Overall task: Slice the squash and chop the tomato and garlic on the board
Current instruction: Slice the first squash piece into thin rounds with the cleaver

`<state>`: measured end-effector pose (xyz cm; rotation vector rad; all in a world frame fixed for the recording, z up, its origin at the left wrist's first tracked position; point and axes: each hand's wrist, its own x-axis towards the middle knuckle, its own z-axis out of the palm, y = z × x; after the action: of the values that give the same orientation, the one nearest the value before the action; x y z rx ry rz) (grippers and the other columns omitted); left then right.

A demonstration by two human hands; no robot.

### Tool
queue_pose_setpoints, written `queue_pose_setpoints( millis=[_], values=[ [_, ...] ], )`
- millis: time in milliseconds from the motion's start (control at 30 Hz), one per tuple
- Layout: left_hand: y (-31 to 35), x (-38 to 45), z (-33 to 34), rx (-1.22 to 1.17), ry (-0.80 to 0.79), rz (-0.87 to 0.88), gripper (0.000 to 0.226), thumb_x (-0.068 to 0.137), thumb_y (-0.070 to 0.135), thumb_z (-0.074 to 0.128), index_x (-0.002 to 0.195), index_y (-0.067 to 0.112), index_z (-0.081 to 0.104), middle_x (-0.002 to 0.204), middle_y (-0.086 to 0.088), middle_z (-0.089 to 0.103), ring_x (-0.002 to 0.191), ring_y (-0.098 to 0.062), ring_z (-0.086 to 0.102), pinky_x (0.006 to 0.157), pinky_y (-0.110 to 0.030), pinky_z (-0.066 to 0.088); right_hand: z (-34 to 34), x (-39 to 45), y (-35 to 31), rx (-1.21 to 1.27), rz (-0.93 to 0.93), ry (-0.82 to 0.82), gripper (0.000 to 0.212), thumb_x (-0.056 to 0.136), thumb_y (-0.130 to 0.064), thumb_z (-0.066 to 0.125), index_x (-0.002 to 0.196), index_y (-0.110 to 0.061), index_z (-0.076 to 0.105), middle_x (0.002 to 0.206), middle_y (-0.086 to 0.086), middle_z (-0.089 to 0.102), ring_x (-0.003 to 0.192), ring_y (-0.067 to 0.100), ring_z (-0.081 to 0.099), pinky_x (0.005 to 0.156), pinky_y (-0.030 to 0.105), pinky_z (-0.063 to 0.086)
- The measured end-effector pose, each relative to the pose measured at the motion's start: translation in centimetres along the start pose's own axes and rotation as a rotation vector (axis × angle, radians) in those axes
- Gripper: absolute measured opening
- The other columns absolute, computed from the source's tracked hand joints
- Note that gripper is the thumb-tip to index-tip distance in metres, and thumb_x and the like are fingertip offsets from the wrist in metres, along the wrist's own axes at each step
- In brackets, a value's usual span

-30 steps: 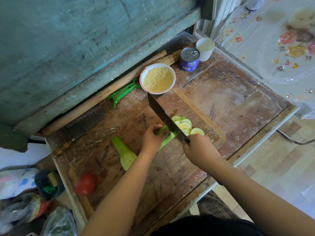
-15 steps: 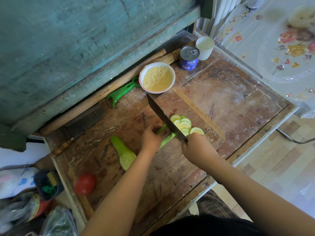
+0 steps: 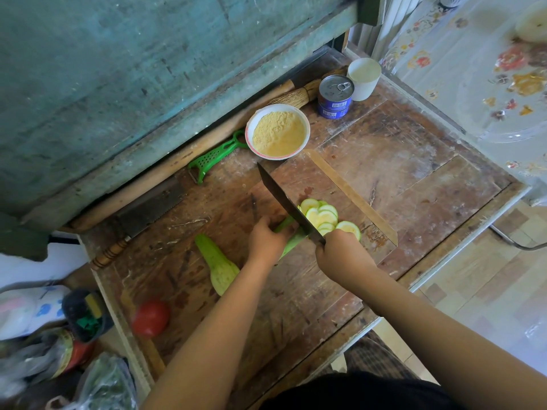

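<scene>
Right hand (image 3: 343, 255): grip closed around the handle of the dark-bladed knife (image 3: 288, 204), blade down on the pale green squash (image 3: 291, 236). Left hand (image 3: 266, 241): grip pressed over the squash, pinning it to the worn wooden board (image 3: 340, 179). Pale round squash slices (image 3: 321, 216) piled just right of the blade. Second squash piece (image 3: 219, 264) lies left; red tomato (image 3: 150, 317) near the tabletop's (image 3: 429, 173) left edge. Blue tin can (image 3: 335, 96): barcode visible, label text unreadable.
</scene>
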<state>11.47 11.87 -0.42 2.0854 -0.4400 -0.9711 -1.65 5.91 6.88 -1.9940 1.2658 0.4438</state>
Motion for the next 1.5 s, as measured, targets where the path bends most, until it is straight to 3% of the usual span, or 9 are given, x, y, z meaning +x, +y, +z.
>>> queue_pose_setpoints(
  millis=[267, 367, 533, 700, 800, 900, 1133, 1367, 1500],
  values=[
    [0.2, -0.1, 0.1, 0.024, 0.013, 0.003, 0.030, 0.080, 0.029, 0.074, 0.104, 0.017, 0.062, 0.098, 0.009, 0.060, 0.093, -0.009, 0.056, 0.077, -0.022, 0.040, 0.7, 1.3, -0.4, 0.043, 0.071, -0.035, 0.035, 0.097, -0.012, 0.040, 0.062, -0.009, 0.039, 0.060, 0.002, 0.038, 0.050, 0.013, 0.034, 0.042, 0.024, 0.025],
    [0.1, -0.2, 0.1, 0.063, 0.021, 0.026, 0.031, 0.079, 0.030, 0.074, 0.104, 0.017, 0.062, 0.097, 0.008, 0.059, 0.093, -0.009, 0.055, 0.078, -0.023, 0.041, 1.2, 1.7, 0.0, 0.044, 0.074, -0.035, 0.028, 0.096, -0.015, 0.043, 0.068, -0.008, 0.044, 0.060, 0.003, 0.042, 0.050, 0.014, 0.038, 0.041, 0.025, 0.026],
    [0.1, -0.4, 0.0, 0.080, -0.006, 0.052, 0.024, 0.081, 0.031, 0.072, 0.097, 0.022, 0.057, 0.096, 0.011, 0.058, 0.092, -0.007, 0.054, 0.077, -0.022, 0.038, 1.4, 1.5, 0.6, 0.048, 0.024, -0.007, 0.037, 0.098, -0.022, 0.041, 0.062, -0.014, 0.038, 0.060, 0.003, 0.043, 0.050, 0.017, 0.040, 0.043, 0.027, 0.025],
    [0.1, -0.6, -0.2, 0.061, -0.058, 0.046, 0.032, 0.083, 0.034, 0.069, 0.109, 0.019, 0.057, 0.112, 0.006, 0.060, 0.103, -0.012, 0.056, 0.080, -0.024, 0.040, 0.4, 0.4, 0.8, 0.100, -0.018, 0.031, 0.030, 0.097, -0.022, 0.042, 0.076, -0.006, 0.054, 0.057, 0.004, 0.044, 0.046, 0.018, 0.039, 0.042, 0.025, 0.025],
    [0.1, -0.7, -0.2, 0.053, -0.033, 0.034, 0.025, 0.082, 0.035, 0.071, 0.099, 0.023, 0.057, 0.098, 0.007, 0.062, 0.093, -0.015, 0.060, 0.073, -0.029, 0.044, -0.3, -0.7, 0.7, 0.074, -0.056, 0.063, 0.030, 0.098, -0.022, 0.041, 0.076, -0.006, 0.054, 0.055, 0.003, 0.043, 0.046, 0.018, 0.039, 0.043, 0.026, 0.024],
    [-0.1, -0.6, -0.2, 0.023, -0.004, 0.041, 0.021, 0.079, 0.032, 0.074, 0.092, 0.026, 0.059, 0.094, 0.008, 0.064, 0.093, -0.014, 0.061, 0.077, -0.028, 0.046, -0.7, -1.1, 0.6, 0.048, -0.076, 0.081, 0.031, 0.098, -0.023, 0.040, 0.077, -0.006, 0.054, 0.056, 0.003, 0.044, 0.048, 0.018, 0.041, 0.043, 0.026, 0.026],
    [-0.5, -0.5, -0.1, 0.020, 0.009, 0.044, 0.026, 0.080, 0.033, 0.074, 0.102, 0.022, 0.064, 0.103, 0.006, 0.065, 0.096, -0.011, 0.059, 0.078, -0.025, 0.043, -0.8, -1.9, 0.8, 0.041, -0.086, 0.087, 0.031, 0.098, -0.021, 0.040, 0.075, -0.006, 0.054, 0.055, 0.004, 0.044, 0.047, 0.018, 0.041, 0.042, 0.026, 0.026],
    [-0.9, -0.2, 0.1, 0.009, 0.024, 0.031, 0.026, 0.078, 0.033, 0.076, 0.099, 0.021, 0.066, 0.096, 0.008, 0.065, 0.094, -0.012, 0.061, 0.081, -0.028, 0.047, -0.6, -2.1, 0.7, 0.028, -0.084, 0.094, 0.031, 0.098, -0.022, 0.039, 0.085, -0.004, 0.060, 0.058, 0.004, 0.047, 0.048, 0.019, 0.042, 0.043, 0.025, 0.027],
    [-0.8, -0.2, 0.1, 0.014, 0.032, 0.027, 0.029, 0.078, 0.036, 0.075, 0.101, 0.019, 0.067, 0.095, 0.009, 0.065, 0.091, -0.011, 0.060, 0.078, -0.027, 0.046, -0.3, -2.0, 0.6, 0.029, -0.082, 0.093, 0.031, 0.098, -0.022, 0.038, 0.078, -0.006, 0.056, 0.059, 0.005, 0.047, 0.050, 0.022, 0.044, 0.045, 0.026, 0.029]
  ],
)
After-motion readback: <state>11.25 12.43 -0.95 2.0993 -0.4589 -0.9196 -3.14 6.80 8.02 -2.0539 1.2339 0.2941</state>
